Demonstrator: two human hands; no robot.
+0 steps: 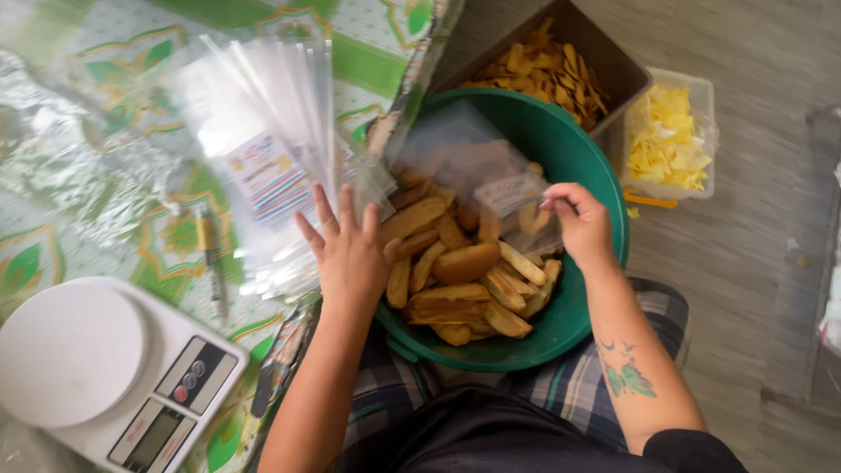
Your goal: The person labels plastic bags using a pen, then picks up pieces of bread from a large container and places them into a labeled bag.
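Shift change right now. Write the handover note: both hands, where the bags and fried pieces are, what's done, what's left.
Left hand: open, fingers spread, at the green basin's left rim beside the stack of clear bags.
Right hand: pinching one clear bag over the basin.
Fried pieces: heaped in the basin; a few seem to be in the held bag.
Scale: on the patterned cloth, platform bare.
Done: one bag in hand.
Left: no filled bag in view; nothing on the scale.

A basin [589,158] of fried slices [455,271] sits on the person's lap, with a stack of plastic bags [263,140] to its left on a mat [114,175], a kitchen scale [114,377] near left, and two chip containers [561,61] [670,131] beyond on the far right.
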